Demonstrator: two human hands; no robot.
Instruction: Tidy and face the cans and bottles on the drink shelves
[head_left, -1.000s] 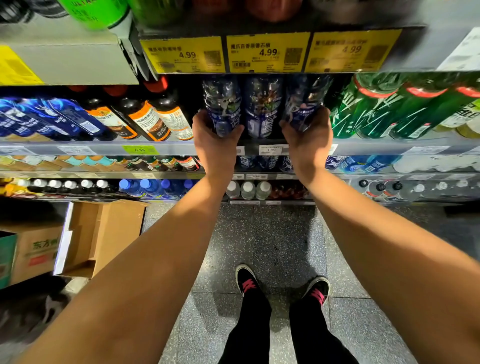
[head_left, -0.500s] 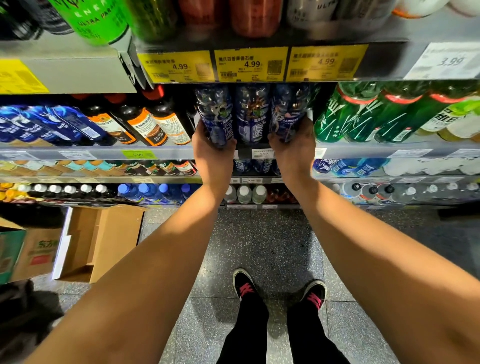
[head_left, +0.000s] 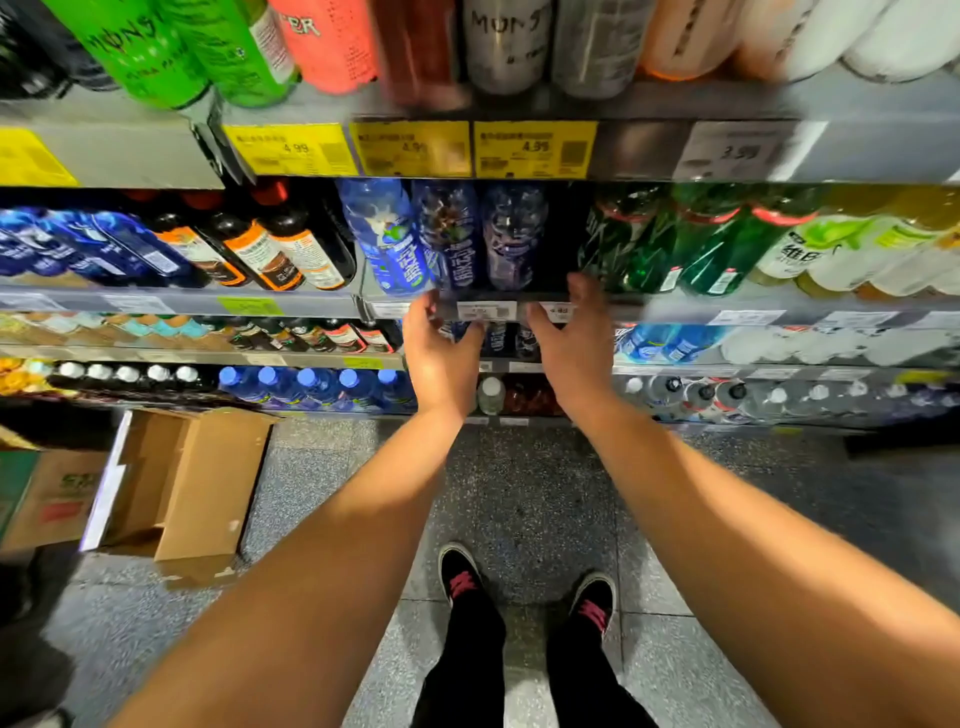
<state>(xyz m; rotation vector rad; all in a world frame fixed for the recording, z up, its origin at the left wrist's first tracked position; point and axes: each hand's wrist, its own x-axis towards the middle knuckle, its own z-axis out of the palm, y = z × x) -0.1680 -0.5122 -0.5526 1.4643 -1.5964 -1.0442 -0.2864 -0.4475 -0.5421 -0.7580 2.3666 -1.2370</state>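
- Blue bottles (head_left: 452, 239) stood on the shelf (head_left: 311, 300), none held.
- Left hand (head_left: 439, 358) and right hand (head_left: 571, 343) hovered below them, each grip released, fingers loosely spread.

Glossy plastic bottles (head_left: 452, 239) – matt cardboard box (head_left: 202, 478)

**One head camera, looking down along the drink shelves**

The single wide-angle view sits on the person's head, facing forward and steeply down. The shelves (head_left: 182, 301) fill the frame from 9 through 12 to 3 o'clock, close enough that the top cans (head_left: 498, 41) blur. The floor (head_left: 519, 493) and shoes (head_left: 462, 574) lie at 6 o'clock, directly below. Both forearms enter from the bottom corners. No second view shares the scene.
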